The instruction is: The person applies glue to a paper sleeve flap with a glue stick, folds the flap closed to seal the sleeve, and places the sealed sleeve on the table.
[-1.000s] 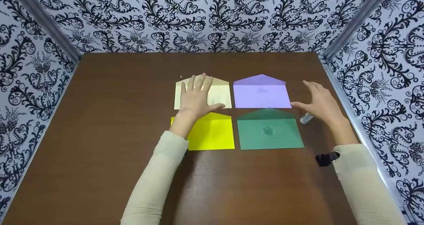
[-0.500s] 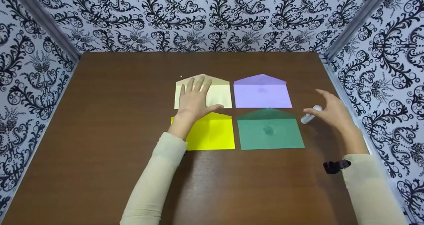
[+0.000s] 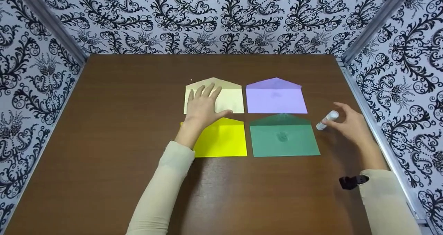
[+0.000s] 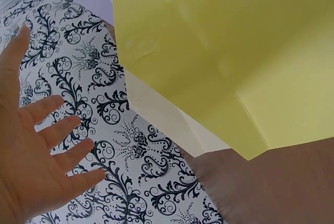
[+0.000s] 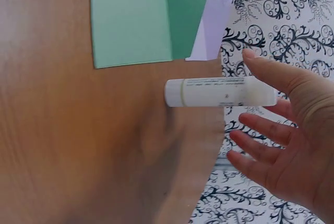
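My left hand (image 3: 202, 110), fingers spread, is held over the cream envelope (image 3: 230, 101), its wrist over the yellow envelope (image 3: 221, 141). In the left wrist view that hand (image 4: 42, 156) holds nothing. A white glue stick (image 3: 331, 116) lies to the right of the envelopes. My right hand (image 3: 353, 126) is beside it, thumb overlapping it and index finger beyond its far end. The right wrist view has the glue stick (image 5: 209, 92) between the parted thumb and fingers of that hand (image 5: 297, 125), with the fingers loosely bent.
A lilac envelope (image 3: 277, 100) and a green envelope (image 3: 283, 141) lie right of the cream and yellow ones, flaps pointing away. The brown table (image 3: 114, 124) is bounded by patterned walls (image 3: 207, 20) at the back and sides.
My right hand has moved right and nearer to me, away from the lilac envelope, to the glue stick. My left hand has barely shifted; the envelopes lie as before.
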A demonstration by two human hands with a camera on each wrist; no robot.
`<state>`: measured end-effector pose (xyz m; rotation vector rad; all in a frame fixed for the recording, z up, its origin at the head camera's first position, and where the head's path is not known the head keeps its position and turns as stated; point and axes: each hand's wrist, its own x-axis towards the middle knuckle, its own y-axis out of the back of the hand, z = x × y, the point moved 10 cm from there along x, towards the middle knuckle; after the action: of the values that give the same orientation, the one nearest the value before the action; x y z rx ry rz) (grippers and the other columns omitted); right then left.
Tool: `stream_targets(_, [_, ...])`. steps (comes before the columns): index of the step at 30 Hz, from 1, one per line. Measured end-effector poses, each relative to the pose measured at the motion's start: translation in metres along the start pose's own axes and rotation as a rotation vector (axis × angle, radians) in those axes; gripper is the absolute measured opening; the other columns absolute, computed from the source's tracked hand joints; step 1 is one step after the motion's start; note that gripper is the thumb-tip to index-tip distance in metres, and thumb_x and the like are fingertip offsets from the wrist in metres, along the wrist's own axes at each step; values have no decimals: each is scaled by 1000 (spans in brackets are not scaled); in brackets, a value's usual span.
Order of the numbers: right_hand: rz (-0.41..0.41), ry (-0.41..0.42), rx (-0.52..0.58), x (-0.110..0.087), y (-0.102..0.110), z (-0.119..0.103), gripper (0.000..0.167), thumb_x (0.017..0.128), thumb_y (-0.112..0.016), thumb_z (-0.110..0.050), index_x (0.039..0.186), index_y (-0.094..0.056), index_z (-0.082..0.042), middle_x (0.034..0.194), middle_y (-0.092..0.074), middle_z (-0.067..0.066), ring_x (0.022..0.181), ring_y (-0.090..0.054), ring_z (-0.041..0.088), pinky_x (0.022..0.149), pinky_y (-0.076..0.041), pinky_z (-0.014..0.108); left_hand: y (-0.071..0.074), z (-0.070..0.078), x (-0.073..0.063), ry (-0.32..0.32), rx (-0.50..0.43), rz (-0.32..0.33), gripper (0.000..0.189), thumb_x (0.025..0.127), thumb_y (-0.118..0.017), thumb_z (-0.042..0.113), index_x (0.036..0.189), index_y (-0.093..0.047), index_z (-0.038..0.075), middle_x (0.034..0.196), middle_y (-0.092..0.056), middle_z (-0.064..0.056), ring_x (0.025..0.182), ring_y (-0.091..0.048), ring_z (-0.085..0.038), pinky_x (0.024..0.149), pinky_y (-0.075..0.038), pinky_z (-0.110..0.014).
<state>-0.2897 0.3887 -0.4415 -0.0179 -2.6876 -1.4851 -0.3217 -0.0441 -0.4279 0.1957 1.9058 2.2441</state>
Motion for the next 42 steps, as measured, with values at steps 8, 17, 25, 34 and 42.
stream_targets(8, [29, -22, 98, -2, -8, 13, 71, 86, -79, -26, 142, -48, 4, 130, -60, 33, 93, -69, 4, 71, -38, -4, 2, -1, -2, 8, -48, 27, 84, 88, -57, 68, 157, -33, 25, 165, -30, -1, 151, -28, -31, 125, -20, -56])
stream_targets(17, [7, -96, 86, -5, -21, 26, 66, 88, -77, -28, 140, -50, 4, 126, -61, 35, 107, -63, 42, 69, -40, 9, 7, -1, -6, 6, -193, 80, 77, 89, -65, 58, 154, -40, 22, 160, -39, -3, 147, -37, -29, 122, -34, -44])
stream_targets(25, [25, -102, 84, -3, -26, 30, 55, 88, -77, -29, 131, -61, 1, 118, -68, 30, 101, -65, 28, 75, -42, 15, 8, -5, -9, 43, -418, 93, 72, 90, -68, 53, 151, -44, 25, 158, -43, 1, 146, -40, -27, 113, -46, -44])
stream_targets(34, [29, -121, 150, -4, -30, 35, 51, 89, -76, -27, 128, -63, 3, 122, -66, 31, 81, -47, -22, 72, -39, 2, 6, -3, -10, 30, -730, 86, 68, 90, -71, 45, 149, -47, 21, 154, -48, -2, 146, -41, -24, 120, -37, -42])
stream_targets(42, [10, -143, 137, -4, -33, 36, 50, 90, -75, -28, 127, -63, 3, 122, -65, 31, 87, -56, -9, 72, -40, 2, 6, 0, -14, 0, -1033, 84, 62, 93, -70, 37, 147, -50, 16, 152, -50, -6, 142, -45, -28, 119, -39, -44])
